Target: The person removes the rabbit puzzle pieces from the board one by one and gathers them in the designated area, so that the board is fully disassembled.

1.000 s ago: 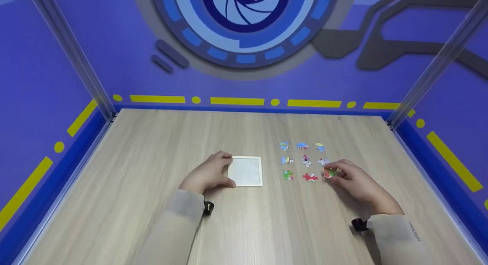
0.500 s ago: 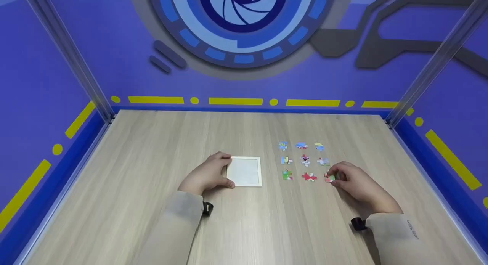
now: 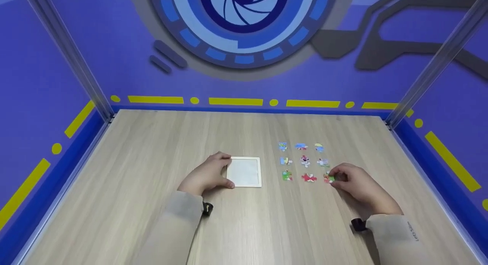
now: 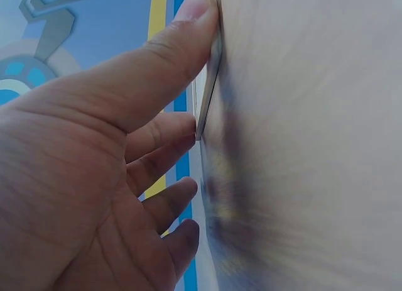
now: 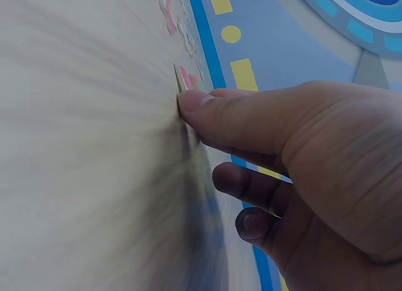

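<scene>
My left hand (image 3: 207, 173) holds the white square puzzle frame (image 3: 260, 172) by its left side, thumb at the near corner and fingertips at the far one. In the left wrist view the thumb of the left hand (image 4: 94, 146) lies against the thin edge of the frame (image 4: 206, 93). My right hand (image 3: 356, 185) pinches a red and green jigsaw piece (image 3: 328, 178) by its right edge, at the near right of the rows of pieces. Seen from the right wrist, thumb and index finger of the right hand (image 5: 301, 159) meet on the piece (image 5: 184, 77); its other fingers are curled free of it.
Several other jigsaw pieces lie apart in rows between the hands, among them a red piece (image 3: 309, 177), a piece with an animal face (image 3: 305, 161) and a green piece (image 3: 287, 175). Blue panels (image 3: 244, 87) wall the wooden table (image 3: 236, 227) at back and sides.
The jigsaw piece in my right hand has come down slightly toward the near side and now lies flat in line with the near row. My left hand and the frame stay put.
</scene>
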Available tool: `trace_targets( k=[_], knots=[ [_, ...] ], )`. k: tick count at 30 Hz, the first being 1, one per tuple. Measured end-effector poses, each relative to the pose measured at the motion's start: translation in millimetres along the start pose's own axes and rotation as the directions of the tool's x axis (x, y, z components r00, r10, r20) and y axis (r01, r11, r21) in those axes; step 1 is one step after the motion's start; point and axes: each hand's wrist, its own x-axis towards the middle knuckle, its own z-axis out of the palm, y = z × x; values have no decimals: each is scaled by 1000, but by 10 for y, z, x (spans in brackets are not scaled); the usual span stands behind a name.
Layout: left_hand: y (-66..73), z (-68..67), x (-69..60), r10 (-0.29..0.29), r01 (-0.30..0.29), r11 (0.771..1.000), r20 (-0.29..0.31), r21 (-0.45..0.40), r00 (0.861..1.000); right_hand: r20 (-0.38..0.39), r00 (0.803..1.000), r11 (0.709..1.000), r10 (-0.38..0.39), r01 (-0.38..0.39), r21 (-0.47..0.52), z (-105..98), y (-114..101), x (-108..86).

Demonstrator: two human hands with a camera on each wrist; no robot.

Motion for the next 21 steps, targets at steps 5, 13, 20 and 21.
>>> trace_targets(
  k=[5,13,20,21],
  knots=[
    [20,13,0,7,-6,1000,10,-7,1000,5,1000,1000,-16,16,3,-8,27,-23],
    [59,23,5,16,-17,1000,26,26,1000,-33,999,1000,-5,5,5,-68,-5,-76],
    [65,-78,-63,16,-23,988,43,152,999,-84,996,1000,0,1,16,-63,-166,-4],
    [61,-90,-75,15,-22,987,46,160,999,-87,996,1000,-5,7,21,-58,-189,2]
  ],
)
